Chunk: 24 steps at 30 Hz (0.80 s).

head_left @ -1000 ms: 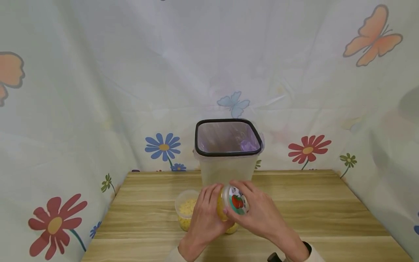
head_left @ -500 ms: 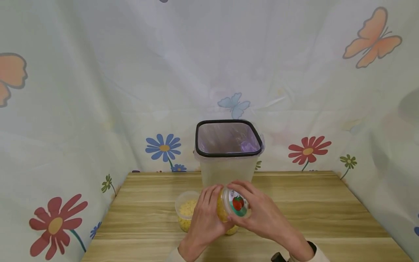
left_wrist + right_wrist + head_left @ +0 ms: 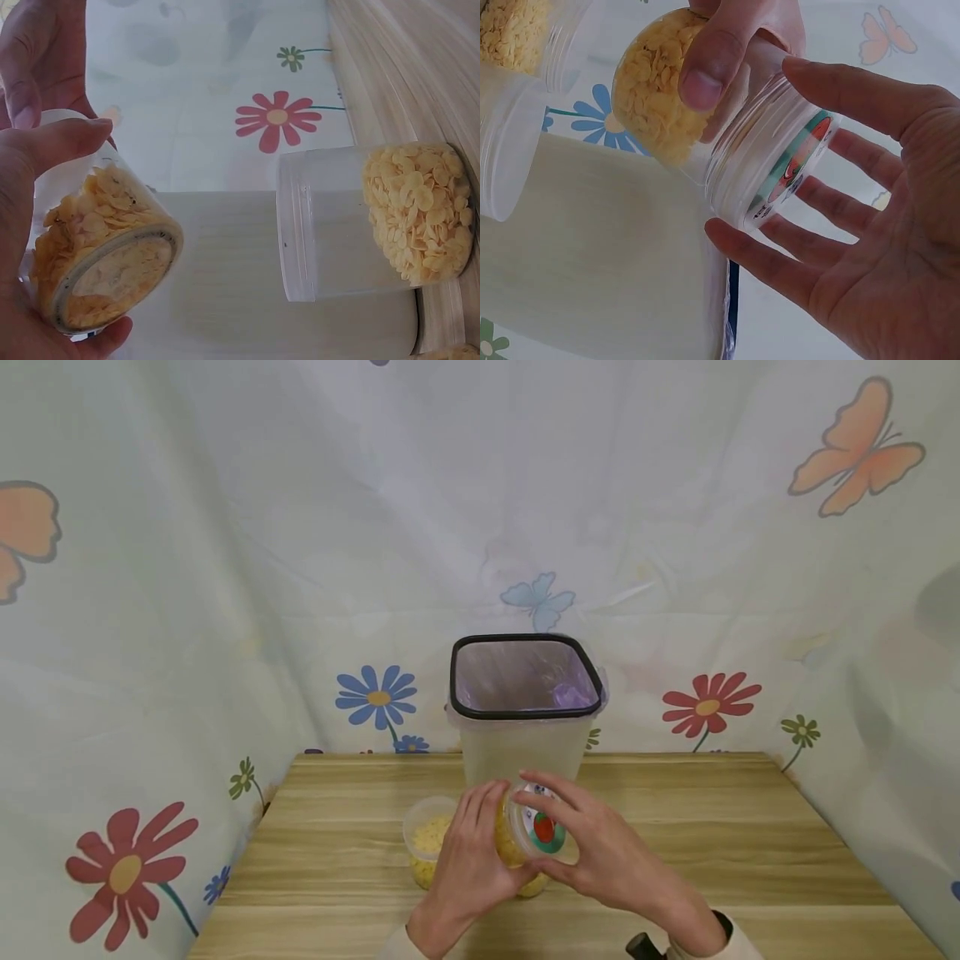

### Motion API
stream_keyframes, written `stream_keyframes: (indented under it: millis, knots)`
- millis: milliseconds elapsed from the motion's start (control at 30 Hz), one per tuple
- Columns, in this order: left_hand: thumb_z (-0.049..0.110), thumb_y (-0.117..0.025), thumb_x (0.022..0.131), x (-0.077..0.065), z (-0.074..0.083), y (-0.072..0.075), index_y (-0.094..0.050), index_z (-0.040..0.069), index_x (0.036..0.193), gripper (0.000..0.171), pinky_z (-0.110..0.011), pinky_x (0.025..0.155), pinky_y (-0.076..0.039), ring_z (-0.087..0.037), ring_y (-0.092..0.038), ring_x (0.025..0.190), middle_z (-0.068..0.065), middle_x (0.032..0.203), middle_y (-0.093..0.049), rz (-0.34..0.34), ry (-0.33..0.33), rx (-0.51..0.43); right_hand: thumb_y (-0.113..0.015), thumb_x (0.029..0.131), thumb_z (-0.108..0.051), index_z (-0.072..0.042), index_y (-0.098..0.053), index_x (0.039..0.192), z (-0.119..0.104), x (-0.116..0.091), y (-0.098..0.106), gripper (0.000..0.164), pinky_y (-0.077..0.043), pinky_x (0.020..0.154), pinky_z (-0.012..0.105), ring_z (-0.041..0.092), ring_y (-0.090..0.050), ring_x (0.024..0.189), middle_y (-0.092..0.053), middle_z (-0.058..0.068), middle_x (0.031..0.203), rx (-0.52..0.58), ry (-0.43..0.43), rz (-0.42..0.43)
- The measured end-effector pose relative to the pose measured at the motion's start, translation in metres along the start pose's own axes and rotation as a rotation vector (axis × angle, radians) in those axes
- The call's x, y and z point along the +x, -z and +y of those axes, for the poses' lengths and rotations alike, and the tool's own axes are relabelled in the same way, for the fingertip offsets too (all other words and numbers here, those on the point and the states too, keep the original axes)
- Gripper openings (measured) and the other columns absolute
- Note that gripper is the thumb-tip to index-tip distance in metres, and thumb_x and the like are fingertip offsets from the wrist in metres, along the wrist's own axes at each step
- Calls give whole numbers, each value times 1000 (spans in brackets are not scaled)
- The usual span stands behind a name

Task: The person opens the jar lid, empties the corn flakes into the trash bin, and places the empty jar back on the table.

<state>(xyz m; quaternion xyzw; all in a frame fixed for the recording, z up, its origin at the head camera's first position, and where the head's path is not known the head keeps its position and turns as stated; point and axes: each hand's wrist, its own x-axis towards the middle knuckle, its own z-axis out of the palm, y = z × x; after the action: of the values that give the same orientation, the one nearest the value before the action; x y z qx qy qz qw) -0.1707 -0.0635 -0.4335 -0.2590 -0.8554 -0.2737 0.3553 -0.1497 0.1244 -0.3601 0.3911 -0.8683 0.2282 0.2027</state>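
Observation:
A clear plastic jar (image 3: 510, 839) of pale yellow flakes is held tilted above the table. My left hand (image 3: 472, 860) grips its body, the thumb lying along the side in the right wrist view. Over the screw lid (image 3: 791, 165), which carries a tomato picture, my right hand (image 3: 600, 852) has its fingers spread; thumb and a fingertip touch opposite edges of the rim. The lid sits on the jar's mouth. Standing behind my left hand is a lidless jar (image 3: 427, 839) part full of flakes. Another jar (image 3: 534, 887) is mostly hidden below my hands.
Directly behind my hands stands a translucent bin (image 3: 521, 752) with a black rim and a purple liner. The wooden table (image 3: 712, 835) runs back to a flower-and-butterfly curtain (image 3: 390, 527). A black strap device (image 3: 645, 946) is on my right wrist.
My right hand's fingers have shifted round the lid, with the forefinger lifting and the thumb moving lower. The left hand and the tilted jar have stayed nearly in place.

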Motion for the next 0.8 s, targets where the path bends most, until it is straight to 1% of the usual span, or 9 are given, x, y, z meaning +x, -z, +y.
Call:
stream_keyframes:
  millis: [167,300,433,533,600,733,800]
  knots:
    - [54,-87,61,0,0,0,-46,13,137,96,-33,96,-53,-17,-54,117,-1,129,-57,-13,10,-11,-91,66,-19,-22,-55,137,1,-1,1,79,-54,94,47,28,-50,133,-47,7,148,3,50,10]
    - [54,-87,62,1,1,0,-46,12,137,95,-33,95,-53,-17,-54,116,-2,129,-57,-11,13,-16,-90,67,-17,-23,-53,138,2,-1,1,80,-53,96,48,29,-46,136,-46,5,150,-4,70,12]
    - [52,-89,59,0,1,-1,-47,11,136,97,-34,94,-54,-17,-55,116,-2,128,-57,2,15,-28,-91,66,-19,-20,-47,144,2,-1,0,90,-52,97,51,32,-44,138,-39,5,155,13,54,-17]
    - [48,-91,57,-1,0,-1,-47,11,136,98,-34,94,-54,-18,-55,116,-3,128,-58,11,29,-43,-90,69,-28,-23,-38,150,0,-1,0,96,-53,96,50,33,-44,138,-31,4,160,53,-9,-27]
    - [47,-88,61,-1,0,-1,-47,11,137,94,-34,93,-54,-17,-55,116,-2,129,-58,9,38,-38,-86,73,-37,-26,-35,152,-2,0,0,95,-54,93,50,33,-46,136,-29,3,161,75,-67,-8]
    - [47,-83,66,0,-1,-3,-49,9,135,86,-33,94,-53,-18,-55,116,-3,129,-58,17,29,-20,-79,79,-46,-30,-35,151,-7,3,-1,86,-54,91,50,33,-53,130,-33,2,158,91,-191,54]
    - [45,-82,67,1,-1,-3,-49,8,135,84,-33,96,-53,-18,-55,115,-2,128,-58,26,14,-7,-75,80,-49,-30,-37,150,-10,5,-1,82,-56,86,45,30,-60,120,-37,3,156,86,-256,60]
